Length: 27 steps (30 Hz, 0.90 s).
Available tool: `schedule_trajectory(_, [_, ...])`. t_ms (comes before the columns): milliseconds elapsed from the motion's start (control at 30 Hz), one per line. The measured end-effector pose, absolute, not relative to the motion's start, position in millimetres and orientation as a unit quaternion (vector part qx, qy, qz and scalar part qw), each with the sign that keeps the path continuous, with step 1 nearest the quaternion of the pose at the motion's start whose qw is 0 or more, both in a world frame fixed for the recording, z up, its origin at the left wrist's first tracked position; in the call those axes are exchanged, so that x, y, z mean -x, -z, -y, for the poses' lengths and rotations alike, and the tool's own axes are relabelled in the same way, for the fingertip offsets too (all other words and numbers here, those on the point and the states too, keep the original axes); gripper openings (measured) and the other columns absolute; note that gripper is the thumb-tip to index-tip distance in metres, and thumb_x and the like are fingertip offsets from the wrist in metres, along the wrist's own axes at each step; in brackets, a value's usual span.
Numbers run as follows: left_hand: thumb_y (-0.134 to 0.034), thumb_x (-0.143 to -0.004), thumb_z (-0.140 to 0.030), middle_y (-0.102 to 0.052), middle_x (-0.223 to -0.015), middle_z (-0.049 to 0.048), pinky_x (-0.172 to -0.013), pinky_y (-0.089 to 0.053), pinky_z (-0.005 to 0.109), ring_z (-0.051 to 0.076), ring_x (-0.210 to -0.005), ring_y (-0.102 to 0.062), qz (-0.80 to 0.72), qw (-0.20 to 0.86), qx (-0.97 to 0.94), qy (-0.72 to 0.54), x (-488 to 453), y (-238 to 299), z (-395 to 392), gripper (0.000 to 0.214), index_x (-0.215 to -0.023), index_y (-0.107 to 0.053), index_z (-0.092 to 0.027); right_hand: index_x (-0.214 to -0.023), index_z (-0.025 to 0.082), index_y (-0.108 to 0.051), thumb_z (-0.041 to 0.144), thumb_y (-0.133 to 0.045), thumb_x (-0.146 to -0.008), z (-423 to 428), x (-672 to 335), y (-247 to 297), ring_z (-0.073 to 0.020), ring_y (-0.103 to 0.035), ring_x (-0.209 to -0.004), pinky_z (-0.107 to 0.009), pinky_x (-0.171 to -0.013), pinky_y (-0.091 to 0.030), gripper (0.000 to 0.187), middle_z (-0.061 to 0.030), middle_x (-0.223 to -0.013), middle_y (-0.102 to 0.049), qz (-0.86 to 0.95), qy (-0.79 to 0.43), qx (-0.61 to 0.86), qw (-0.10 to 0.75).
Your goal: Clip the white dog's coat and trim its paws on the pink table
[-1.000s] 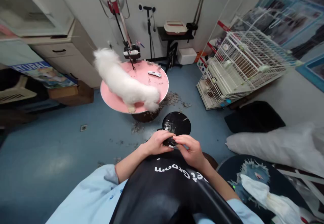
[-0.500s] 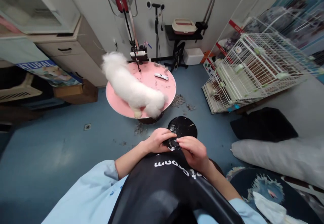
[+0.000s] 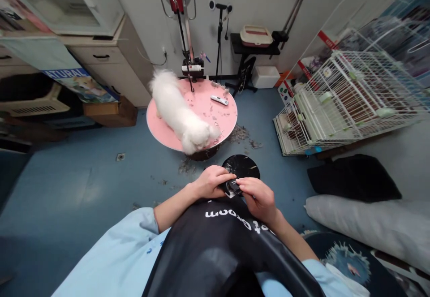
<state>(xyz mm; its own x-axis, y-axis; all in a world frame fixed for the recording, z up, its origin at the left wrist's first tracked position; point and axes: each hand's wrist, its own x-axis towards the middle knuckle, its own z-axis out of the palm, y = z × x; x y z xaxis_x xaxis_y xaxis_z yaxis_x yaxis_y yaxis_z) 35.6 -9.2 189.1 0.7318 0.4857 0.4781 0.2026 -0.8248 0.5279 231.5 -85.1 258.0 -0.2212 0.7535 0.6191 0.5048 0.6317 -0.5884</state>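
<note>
My left hand [image 3: 211, 182] and my right hand [image 3: 258, 194] meet in front of my black apron [image 3: 215, 238]. Between their fingertips they pinch a small black piece [image 3: 233, 185] with a pale lower edge; its exact kind is too small to tell. Just beyond my hands is a round black seat-like disc [image 3: 247, 165]. A fluffy white dog [image 3: 179, 113] stands on the round pink table [image 3: 159, 129], its head low at the near edge. White clippers [image 3: 219, 100] and scissors [image 3: 216, 141] lie on that table.
Grey hair clumps [image 3: 239, 133] litter the floor. White wire cages [image 3: 336, 104] stand at right, above a black mat [image 3: 352, 176] and a grey roll [image 3: 356, 214]. Cabinets [image 3: 97, 59] and a cardboard box [image 3: 110, 111] are at left. Behind the table rises a dryer stand [image 3: 183, 28].
The dog has shifted its hindquarters and lowered its head, uncovering the scissors. My view has swung slightly left. Both hands keep hold of the small black piece.
</note>
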Motion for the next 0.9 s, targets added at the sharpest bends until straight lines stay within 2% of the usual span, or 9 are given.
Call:
schedule_trajectory(267, [-0.057,-0.084,-0.042,-0.068,-0.096,0.0121,-0.077,-0.051,0.034,0.021,-0.084,-0.065,-0.211,0.231,-0.896,-0.314,-44.7,-188.8,26.2,0.044,-0.118,-0.06,-0.015,-0.11,0.021,-0.065,0.004,-0.053,-0.085,97.3,-240.5,-248.4,-0.0189,-0.07,-0.097,-0.035,-0.085,-0.06,0.033,-0.0095,-0.101,-0.075,0.799,-0.095,0.39,0.447])
schedule_trajectory(400, [-0.057,-0.086,-0.045,-0.067,-0.093,0.0126,-0.073,-0.052,0.034,0.022,-0.081,-0.064,-0.224,0.247,-0.889,-0.314,-48.1,-191.2,31.1,0.047,-0.12,-0.057,-0.013,-0.118,0.017,-0.062,0.019,-0.052,-0.09,101.9,-243.2,-244.2,-0.0245,-0.065,-0.104,-0.042,-0.086,-0.058,0.03,-0.0155,-0.112,-0.069,0.811,-0.064,0.429,0.394])
schedule_trajectory(467, [-0.057,-0.086,-0.047,-0.067,-0.092,0.0123,-0.072,-0.052,0.034,0.022,-0.081,-0.065,-0.237,0.259,-0.889,-0.294,-49.2,-190.6,33.9,0.049,-0.121,-0.056,-0.013,-0.116,0.016,-0.063,0.025,-0.054,-0.09,103.1,-244.2,-239.1,-0.0258,-0.064,-0.101,-0.043,-0.085,-0.058,0.029,-0.0163,-0.111,-0.067,0.806,-0.058,0.457,0.373])
schedule_trajectory(533, [-0.058,-0.085,-0.05,-0.069,-0.094,0.0119,-0.074,-0.052,0.033,0.022,-0.083,-0.066,-0.248,0.278,-0.889,-0.267,-49.8,-189.0,37.3,0.051,-0.121,-0.056,-0.014,-0.11,0.018,-0.066,0.022,-0.056,-0.088,102.6,-245.2,-231.6,-0.024,-0.065,-0.093,-0.041,-0.08,-0.058,0.024,-0.0135,-0.103,-0.068,0.795,-0.062,0.475,0.372])
schedule_trajectory(633, [-0.062,-0.082,-0.051,-0.07,-0.101,0.0113,-0.079,-0.053,0.033,0.023,-0.089,-0.067,-0.28,0.326,-0.874,-0.226,-49.6,-187.0,42.9,0.054,-0.122,-0.055,-0.015,-0.106,0.02,-0.068,0.015,-0.054,-0.087,97.3,-246.8,-218.5,-0.0212,-0.063,-0.084,-0.037,-0.074,-0.057,0.024,-0.0095,-0.091,-0.067,0.789,-0.094,0.466,0.39])
schedule_trajectory(800, [-0.061,-0.085,-0.043,-0.066,-0.119,0.0103,-0.089,-0.051,0.033,0.022,-0.103,-0.065,-0.354,0.381,-0.829,-0.203,-45.9,-182.6,49.1,0.051,-0.128,-0.05,-0.018,-0.104,0.021,-0.069,0.017,-0.057,-0.087,75.6,-247.9,-201.9,-0.0208,-0.064,-0.083,-0.037,-0.074,-0.057,0.022,-0.008,-0.09,-0.068,0.788,-0.184,0.449,0.379])
schedule_trajectory(900, [-0.059,-0.086,-0.044,-0.068,-0.11,0.0096,-0.082,-0.052,0.031,0.02,-0.095,-0.066,-0.374,0.357,-0.83,-0.207,-39.1,-172.4,47.9,0.048,-0.124,-0.052,-0.017,-0.105,0.021,-0.068,0.016,-0.056,-0.087,62.0,-246.2,-198.0,-0.0197,-0.067,-0.084,-0.035,-0.075,-0.059,0.022,-0.0079,-0.093,-0.069,0.79,-0.269,0.419,0.359])
